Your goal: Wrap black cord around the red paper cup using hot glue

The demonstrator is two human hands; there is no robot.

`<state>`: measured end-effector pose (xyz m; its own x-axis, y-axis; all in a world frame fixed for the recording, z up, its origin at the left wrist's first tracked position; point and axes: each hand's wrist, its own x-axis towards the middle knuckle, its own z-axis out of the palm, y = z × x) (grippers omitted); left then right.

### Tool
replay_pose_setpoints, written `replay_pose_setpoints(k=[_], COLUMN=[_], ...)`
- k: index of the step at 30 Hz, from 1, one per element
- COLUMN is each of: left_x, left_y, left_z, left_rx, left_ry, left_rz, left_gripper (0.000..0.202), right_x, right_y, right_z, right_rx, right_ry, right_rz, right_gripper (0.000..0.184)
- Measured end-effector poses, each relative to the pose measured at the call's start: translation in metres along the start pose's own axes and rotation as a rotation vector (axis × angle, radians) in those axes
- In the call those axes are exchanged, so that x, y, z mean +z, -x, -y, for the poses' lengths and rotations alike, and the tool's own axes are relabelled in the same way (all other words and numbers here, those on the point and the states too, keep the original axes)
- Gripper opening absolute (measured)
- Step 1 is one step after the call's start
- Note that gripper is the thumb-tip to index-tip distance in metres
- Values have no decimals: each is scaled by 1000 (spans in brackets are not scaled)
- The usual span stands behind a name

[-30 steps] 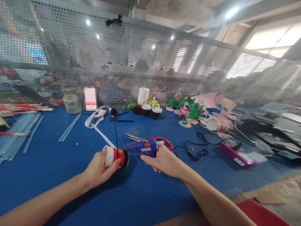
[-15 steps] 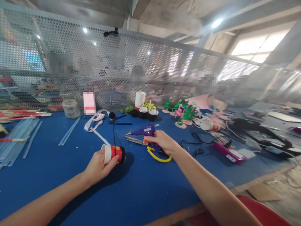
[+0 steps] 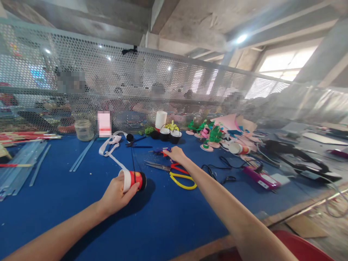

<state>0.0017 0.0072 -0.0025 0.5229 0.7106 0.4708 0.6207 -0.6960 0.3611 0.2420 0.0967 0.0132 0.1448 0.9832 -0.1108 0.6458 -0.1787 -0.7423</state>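
Observation:
My left hand (image 3: 115, 192) is wrapped round a paper cup (image 3: 133, 181), red and white with a black end, tipped on its side just above the blue table. A black cord (image 3: 133, 161) runs across the cup and up toward a small black pompom (image 3: 129, 137). White ribbon (image 3: 107, 146) trails from near the cup's rim. Farther off, my right hand (image 3: 177, 155) is closed on a blue glue gun (image 3: 161, 150), held low over the table with its nozzle to the left; the fingers partly hide its handle. Scissors (image 3: 182, 181) with red and yellow handles lie nearer me, blades pointing left.
Glue sticks (image 3: 24, 165) and a glass jar (image 3: 83, 130) are at left. Small black buckets (image 3: 175, 136), green-and-pink craft pieces (image 3: 214, 136) and another cup (image 3: 239, 148) stand toward the back. A purple power strip (image 3: 261, 177) with cables lies right. Perforated metal screen (image 3: 108, 79) borders the table.
My right hand has carried the glue gun away from me and slightly left, lower toward the table, uncovering the scissors' handles. My left hand keeps the cup in about the same place.

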Motion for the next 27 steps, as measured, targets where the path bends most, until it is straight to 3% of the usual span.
replay_pose_setpoints(k=[4, 8, 10, 13, 17, 21, 27], left_x=[0, 1, 2, 1, -2, -1, 5], left_y=[0, 1, 1, 2, 1, 0, -1], left_z=[-2, -3, -3, -5, -6, -7, -10], left_rx=[-2, 60, 99, 115, 28, -141, -435], left_ry=[38, 73, 85, 87, 128, 281, 616], left_rz=[-12, -16, -16, -7, 38, 87, 128], left_gripper=[29, 25, 24, 24, 26, 27, 31], right_x=[6, 32, 46, 58, 56, 49, 44], right_y=[27, 54, 64, 74, 79, 80, 80], right_z=[21, 38, 42, 42, 41, 40, 33], right_rx=[-176, -344, -401, -419, -344, -310, -394], right_ry=[-5, -66, -141, -448, -739, -719, -678], right_rz=[21, 285, 424, 542, 542, 493, 370], right_gripper=[27, 47, 47, 36, 25, 20, 20])
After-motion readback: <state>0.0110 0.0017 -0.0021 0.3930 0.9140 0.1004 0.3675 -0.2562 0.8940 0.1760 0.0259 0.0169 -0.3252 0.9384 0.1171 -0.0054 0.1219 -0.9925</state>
